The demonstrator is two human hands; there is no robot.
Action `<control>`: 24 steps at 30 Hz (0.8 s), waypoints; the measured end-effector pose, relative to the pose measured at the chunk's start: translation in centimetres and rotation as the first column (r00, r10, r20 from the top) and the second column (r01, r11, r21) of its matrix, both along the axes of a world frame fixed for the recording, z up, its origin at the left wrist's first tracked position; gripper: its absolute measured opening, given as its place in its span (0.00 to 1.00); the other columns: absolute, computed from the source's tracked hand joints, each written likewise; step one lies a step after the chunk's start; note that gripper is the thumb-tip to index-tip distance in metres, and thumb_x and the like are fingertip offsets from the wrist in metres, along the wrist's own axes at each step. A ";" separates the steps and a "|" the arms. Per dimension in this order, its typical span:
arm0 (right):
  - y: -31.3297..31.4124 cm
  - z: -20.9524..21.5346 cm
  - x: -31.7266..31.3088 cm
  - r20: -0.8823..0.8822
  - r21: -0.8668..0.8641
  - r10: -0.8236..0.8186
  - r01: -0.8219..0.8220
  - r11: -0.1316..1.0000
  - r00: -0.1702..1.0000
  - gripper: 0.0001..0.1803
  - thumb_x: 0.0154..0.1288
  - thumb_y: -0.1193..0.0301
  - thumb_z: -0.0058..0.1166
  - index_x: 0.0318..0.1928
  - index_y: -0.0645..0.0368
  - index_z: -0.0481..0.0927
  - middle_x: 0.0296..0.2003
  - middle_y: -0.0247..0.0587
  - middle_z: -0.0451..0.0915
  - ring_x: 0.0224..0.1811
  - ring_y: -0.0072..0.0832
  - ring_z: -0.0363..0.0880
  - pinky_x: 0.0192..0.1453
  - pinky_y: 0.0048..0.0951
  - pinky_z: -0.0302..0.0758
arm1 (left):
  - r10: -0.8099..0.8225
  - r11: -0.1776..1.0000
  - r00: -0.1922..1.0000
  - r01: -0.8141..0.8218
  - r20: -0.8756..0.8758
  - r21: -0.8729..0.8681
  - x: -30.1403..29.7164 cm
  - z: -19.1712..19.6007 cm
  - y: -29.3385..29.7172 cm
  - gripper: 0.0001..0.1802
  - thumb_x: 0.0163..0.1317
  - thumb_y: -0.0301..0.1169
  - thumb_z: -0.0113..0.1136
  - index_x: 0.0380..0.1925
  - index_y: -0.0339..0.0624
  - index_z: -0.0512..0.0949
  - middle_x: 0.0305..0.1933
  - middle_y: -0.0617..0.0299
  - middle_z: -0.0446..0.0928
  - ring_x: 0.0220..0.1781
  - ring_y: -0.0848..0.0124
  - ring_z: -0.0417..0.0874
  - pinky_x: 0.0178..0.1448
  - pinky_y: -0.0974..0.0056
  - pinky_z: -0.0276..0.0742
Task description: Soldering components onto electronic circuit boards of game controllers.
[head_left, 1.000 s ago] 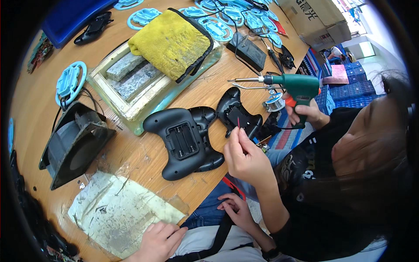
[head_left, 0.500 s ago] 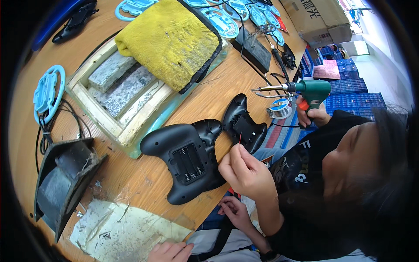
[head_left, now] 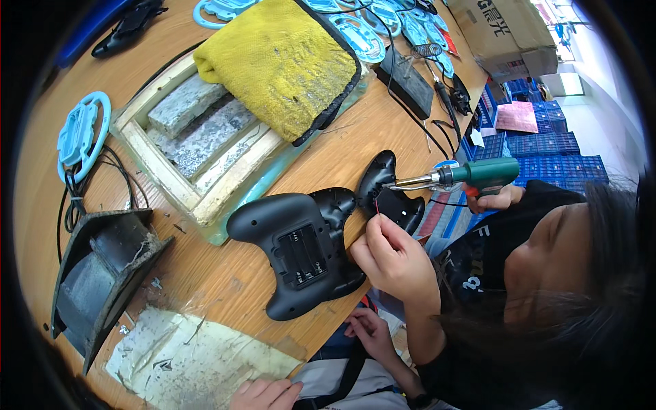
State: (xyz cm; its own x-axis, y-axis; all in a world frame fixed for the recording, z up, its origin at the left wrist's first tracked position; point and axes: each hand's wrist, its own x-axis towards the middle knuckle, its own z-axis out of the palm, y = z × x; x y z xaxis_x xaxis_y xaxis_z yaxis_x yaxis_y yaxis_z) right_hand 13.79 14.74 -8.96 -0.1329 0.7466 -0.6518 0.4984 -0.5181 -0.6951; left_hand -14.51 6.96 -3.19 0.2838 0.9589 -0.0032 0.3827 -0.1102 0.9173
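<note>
My left hand [head_left: 268, 394] lies at the lower edge beside a stained pale sheet [head_left: 198, 355], fingers stretched out and holding nothing. Low over my lap rests my right hand [head_left: 371, 333], its fingers loosely bent and apart, with nothing visible in them. At the right a co-worker pinches a thin red wire [head_left: 377, 205] over a small black game controller shell [head_left: 393, 198]. The co-worker's other hand grips a green soldering gun [head_left: 482, 175], its tip close to the wire. A larger black game controller [head_left: 294, 253] lies back up beside them, its battery bay uncovered and without batteries.
A yellow cloth [head_left: 280, 65] covers part of a pale frame [head_left: 184, 181] holding grey blocks. A black angular holder [head_left: 102, 280] stands at left, near a light-blue wheel-shaped part [head_left: 83, 130] and cables. Further light-blue parts, a black box [head_left: 404, 82] and a carton [head_left: 506, 37] sit farther back.
The co-worker's soldering gun has come down and left, its tip now at the small controller shell near the red wire. The view has shifted slightly. My hands have stayed in place.
</note>
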 end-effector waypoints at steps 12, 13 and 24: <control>-0.2 -0.4 0.5 -0.036 0.027 0.006 -0.005 1.000 0.999 0.08 0.68 0.78 0.43 0.46 0.66 0.69 0.36 0.39 0.78 0.33 0.20 0.78 0.38 0.19 0.76 | -0.019 1.000 1.000 0.018 -0.019 -0.017 0.1 -0.1 -0.1 0.16 0.48 0.24 0.61 0.40 0.34 0.76 0.39 0.55 0.73 0.41 0.57 0.75 0.41 0.59 0.72; -0.2 -0.6 0.5 -0.039 0.032 0.007 -0.006 0.999 0.999 0.08 0.68 0.78 0.43 0.46 0.66 0.69 0.35 0.38 0.78 0.33 0.19 0.78 0.37 0.19 0.76 | -0.020 1.000 1.000 0.019 -0.020 -0.018 0.1 -0.3 -0.1 0.16 0.48 0.24 0.61 0.40 0.34 0.76 0.39 0.55 0.73 0.41 0.57 0.75 0.41 0.59 0.72; -0.1 -0.5 0.5 -0.035 0.013 -0.004 0.005 1.000 0.999 0.09 0.68 0.77 0.43 0.47 0.66 0.69 0.34 0.37 0.78 0.32 0.19 0.78 0.37 0.18 0.76 | -0.043 0.999 0.999 0.042 -0.033 -0.021 0.1 -0.4 -0.2 0.16 0.49 0.23 0.61 0.41 0.35 0.76 0.41 0.55 0.73 0.42 0.58 0.75 0.42 0.59 0.72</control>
State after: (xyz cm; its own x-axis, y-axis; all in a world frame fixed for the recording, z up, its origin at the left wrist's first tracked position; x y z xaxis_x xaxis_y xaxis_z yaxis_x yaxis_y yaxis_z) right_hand 14.27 14.61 -9.48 -0.1518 0.7558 -0.6370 0.4714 -0.5111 -0.7188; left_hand -14.44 6.74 -3.61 0.3235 0.9457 -0.0324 0.4085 -0.1086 0.9063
